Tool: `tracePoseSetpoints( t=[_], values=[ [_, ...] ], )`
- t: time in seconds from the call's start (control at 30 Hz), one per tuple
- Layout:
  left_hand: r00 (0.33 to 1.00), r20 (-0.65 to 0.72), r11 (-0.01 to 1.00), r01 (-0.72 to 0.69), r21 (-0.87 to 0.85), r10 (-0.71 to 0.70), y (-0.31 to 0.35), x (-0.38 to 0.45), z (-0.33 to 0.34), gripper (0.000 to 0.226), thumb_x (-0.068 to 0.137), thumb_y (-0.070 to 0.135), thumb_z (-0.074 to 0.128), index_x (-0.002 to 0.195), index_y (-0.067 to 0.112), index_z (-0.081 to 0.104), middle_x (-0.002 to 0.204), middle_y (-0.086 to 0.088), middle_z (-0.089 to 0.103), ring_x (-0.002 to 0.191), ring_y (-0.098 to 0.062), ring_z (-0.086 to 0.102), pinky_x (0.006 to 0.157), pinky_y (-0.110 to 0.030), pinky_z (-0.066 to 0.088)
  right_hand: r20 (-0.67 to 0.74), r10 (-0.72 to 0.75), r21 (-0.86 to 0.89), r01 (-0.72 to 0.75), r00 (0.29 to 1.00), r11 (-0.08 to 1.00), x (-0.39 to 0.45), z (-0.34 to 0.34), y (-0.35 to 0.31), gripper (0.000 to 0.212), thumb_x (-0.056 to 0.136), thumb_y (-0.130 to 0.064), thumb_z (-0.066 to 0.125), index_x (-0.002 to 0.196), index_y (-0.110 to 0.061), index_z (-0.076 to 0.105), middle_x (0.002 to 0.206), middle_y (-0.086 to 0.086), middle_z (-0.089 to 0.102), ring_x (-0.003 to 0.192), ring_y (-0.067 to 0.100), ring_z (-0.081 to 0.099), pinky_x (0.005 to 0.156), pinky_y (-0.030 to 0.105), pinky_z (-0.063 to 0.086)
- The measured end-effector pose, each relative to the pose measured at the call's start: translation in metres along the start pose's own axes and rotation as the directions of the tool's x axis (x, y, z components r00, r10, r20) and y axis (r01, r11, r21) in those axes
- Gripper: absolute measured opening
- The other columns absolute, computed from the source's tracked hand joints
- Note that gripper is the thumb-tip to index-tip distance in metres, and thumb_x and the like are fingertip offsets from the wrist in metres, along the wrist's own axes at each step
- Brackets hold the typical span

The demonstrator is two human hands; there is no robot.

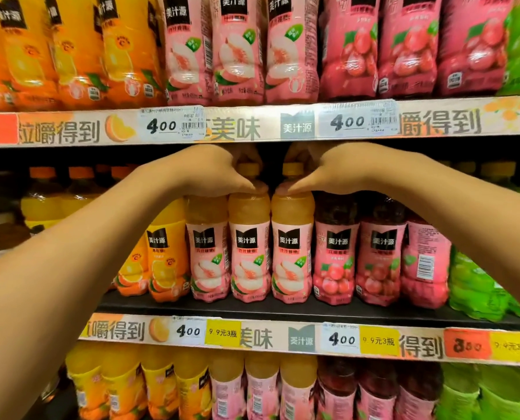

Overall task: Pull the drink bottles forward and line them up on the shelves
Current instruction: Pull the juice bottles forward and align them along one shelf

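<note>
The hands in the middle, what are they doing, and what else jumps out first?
Right in the middle, the left hand and the right hand each grip the neck of a peach drink bottle, the left peach bottle and the right peach bottle, standing side by side on the middle shelf. All around are bright rows: orange bottles to the left, red ones to the right.

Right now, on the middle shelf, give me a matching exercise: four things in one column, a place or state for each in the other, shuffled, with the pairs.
Things:
1. left hand
2. right hand
3. red-label bottles
4. orange-label bottles

Places or states:
A. right of the peach bottles
B. grips the third peach bottle
C. left of the peach bottles
D. grips the middle peach bottle

Pairs: 1-D, 2-B, 3-A, 4-C
</note>
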State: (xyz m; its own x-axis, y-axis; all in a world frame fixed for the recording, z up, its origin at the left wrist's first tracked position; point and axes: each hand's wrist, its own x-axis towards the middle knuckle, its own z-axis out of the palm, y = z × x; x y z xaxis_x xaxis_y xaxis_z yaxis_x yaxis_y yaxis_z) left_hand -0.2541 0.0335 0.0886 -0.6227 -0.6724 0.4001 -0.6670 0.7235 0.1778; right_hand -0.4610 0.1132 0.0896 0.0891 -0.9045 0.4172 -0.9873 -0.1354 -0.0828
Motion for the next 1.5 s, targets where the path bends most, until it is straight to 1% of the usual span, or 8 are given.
tracePoseSetpoints(
  t=[0.3,0.53,0.87,1.03,1.17,1.27,1.4,1.5],
  values=[
    [1.000,-0.011,1.000,-0.005,-0.010,0.005,0.004,-0.005,0.001,0.053,0.077,0.059,0.068,0.125,0.037,0.058,0.119,0.007,0.065,0.107,-0.017,0.059,0.095,-0.039,0.050,0.025,-0.029,0.033,0.028,0.999,0.999,0.000,-0.002,0.002,0.064,0.074,-0.070,0.068,0.124,-0.033,0.052,0.113,-0.011,0.063,0.105,0.016,0.058,0.091,0.033,0.048],
    [0.984,-0.177,0.999,-0.024,-0.030,0.018,0.044,0.007,0.027,0.050,0.090,0.064,0.047,0.101,0.020,0.067,0.096,-0.005,0.069,0.088,-0.021,0.062,0.075,-0.033,0.050,-0.056,0.034,-0.117,-0.041,0.998,0.992,-0.034,-0.014,0.038,0.072,0.088,-0.077,0.024,0.150,-0.041,0.022,0.153,0.000,0.041,0.137,0.025,0.041,0.112,0.041,0.034],
    [0.999,-0.030,0.996,-0.047,-0.071,0.045,0.146,0.038,0.048,0.071,0.078,0.081,0.047,0.137,0.043,0.046,0.142,0.011,0.051,0.125,-0.017,0.050,0.097,-0.028,0.038,-0.015,0.237,-0.298,-0.230,0.972,0.926,-0.100,-0.054,0.124,0.078,0.088,-0.076,0.031,0.144,-0.023,0.040,0.141,0.011,0.054,0.124,0.032,0.053,0.103,0.040,0.043],
    [1.000,-0.028,0.995,-0.013,-0.097,0.010,0.170,0.043,0.061,0.020,0.083,0.066,0.060,0.082,0.046,0.054,0.069,0.031,0.056,0.059,0.020,0.045,0.057,0.007,0.031,-0.003,0.137,-0.204,-0.134,0.991,0.970,-0.098,-0.055,0.138,0.069,0.085,-0.068,0.051,0.143,-0.033,0.039,0.135,0.003,0.060,0.121,0.028,0.055,0.100,0.040,0.046],
    [0.998,0.016,0.987,-0.060,-0.147,0.063,0.168,0.044,0.058,0.023,0.083,0.050,0.070,0.103,0.041,0.063,0.098,0.026,0.068,0.091,0.007,0.062,0.083,-0.011,0.047,0.050,0.111,-0.088,-0.106,0.993,0.990,-0.091,-0.056,0.143,0.075,0.077,-0.072,0.058,0.140,-0.034,0.043,0.130,-0.004,0.062,0.119,0.025,0.057,0.100,0.041,0.045],
    [0.994,0.085,0.984,-0.060,-0.170,0.076,0.165,0.044,0.054,0.029,0.079,0.048,0.075,0.104,0.040,0.063,0.087,0.033,0.065,0.078,0.022,0.056,0.069,-0.001,0.044,0.078,0.107,0.023,-0.109,0.991,0.994,-0.088,-0.053,0.143,0.084,0.065,-0.077,0.065,0.136,-0.036,0.048,0.122,-0.008,0.065,0.112,0.020,0.061,0.099,0.042,0.047],
    [0.993,0.078,0.989,-0.077,-0.130,0.088,0.163,0.047,0.054,0.052,0.077,0.054,0.075,0.123,0.038,0.057,0.115,0.019,0.063,0.103,-0.002,0.060,0.095,-0.026,0.048,0.110,0.081,0.116,-0.094,0.991,0.989,-0.083,-0.052,0.156,0.026,0.075,-0.055,0.076,0.092,-0.040,0.064,0.089,-0.018,0.066,0.090,0.014,0.062,0.090,0.042,0.049],
    [0.995,0.094,0.997,-0.034,-0.066,0.040,0.161,0.048,0.054,0.063,0.071,0.069,0.070,0.126,0.045,0.052,0.122,0.017,0.062,0.109,-0.011,0.059,0.098,-0.035,0.046,0.205,0.126,0.120,-0.153,0.971,0.981,-0.087,-0.057,0.158,0.034,0.072,-0.064,0.074,0.098,-0.044,0.065,0.103,-0.019,0.067,0.103,0.012,0.062,0.097,0.040,0.047]
  ],
)
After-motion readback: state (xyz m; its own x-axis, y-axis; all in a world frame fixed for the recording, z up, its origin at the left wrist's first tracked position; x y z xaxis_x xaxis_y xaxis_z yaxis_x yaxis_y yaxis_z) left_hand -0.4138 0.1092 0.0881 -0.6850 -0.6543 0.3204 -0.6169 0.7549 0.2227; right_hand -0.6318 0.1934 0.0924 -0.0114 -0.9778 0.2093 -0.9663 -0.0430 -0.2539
